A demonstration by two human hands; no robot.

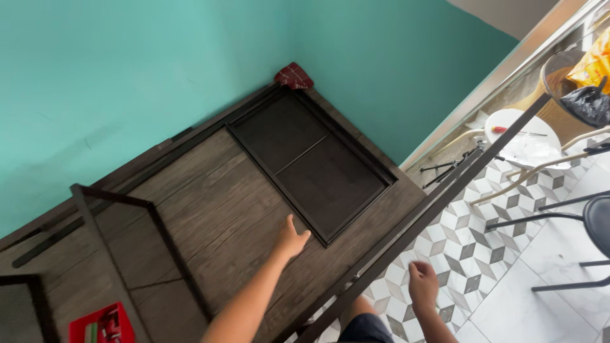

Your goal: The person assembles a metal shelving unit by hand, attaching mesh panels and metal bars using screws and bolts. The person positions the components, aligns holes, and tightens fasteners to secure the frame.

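One left hand [291, 240] flat beside dark tray [311, 162], long axis diagonal.

Teal walls [127, 76]; patterned grey-white tile floor [470, 254]; dark wood-grain desk [210, 203]; white round stool [524, 143]; daylight from right.

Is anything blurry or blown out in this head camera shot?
Head view: the left hand on the wooden shelf is slightly motion-blurred, the right hand too; the white tiles at lower right look overexposed; the teal wall is evenly lit; the frame is tilted.
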